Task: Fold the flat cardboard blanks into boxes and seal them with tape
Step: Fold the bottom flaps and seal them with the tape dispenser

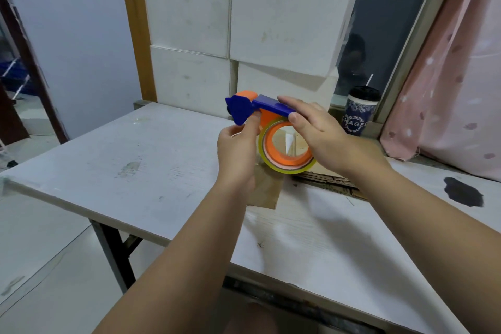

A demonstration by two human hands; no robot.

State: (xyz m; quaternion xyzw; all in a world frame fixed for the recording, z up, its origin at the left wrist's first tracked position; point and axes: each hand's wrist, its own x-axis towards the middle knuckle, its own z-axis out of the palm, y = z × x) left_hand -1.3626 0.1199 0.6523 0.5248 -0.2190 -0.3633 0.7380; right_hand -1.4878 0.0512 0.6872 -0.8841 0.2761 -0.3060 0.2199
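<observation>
A person's two bare forearms reach forward over a white table [135,160], seen from above and behind the hands. Both hands hold a tape dispenser [271,108] in the air above the table's middle. The dispenser has an orange body, a blue bar along its top and a blue cutter head at its left end. A roll of clear, yellowish tape [287,168] sits on its orange hub.

The right hand [322,130] grips the dispenser from the right. Its fingers lie over the blue bar, its thumb presses the bar's near edge, and its palm covers the right side of the roll.

The left hand [235,149] is curled, with its thumb and fingertips pinched together against the underside of the blue cutter head. Whether a loose end of tape lies between those fingertips cannot be made out.

Directly under the hands, a flat brown cardboard blank [267,192] lies on the table. To its right, the ridged edges of more flat cardboard show.

Four folded white boxes [284,22] are stacked two high against the window at the table's far edge. A dark lidded cup [359,111] with a straw stands on the sill to their right, beside a pink dotted curtain [455,89]. A black stain [463,192] marks the table at the far right.
</observation>
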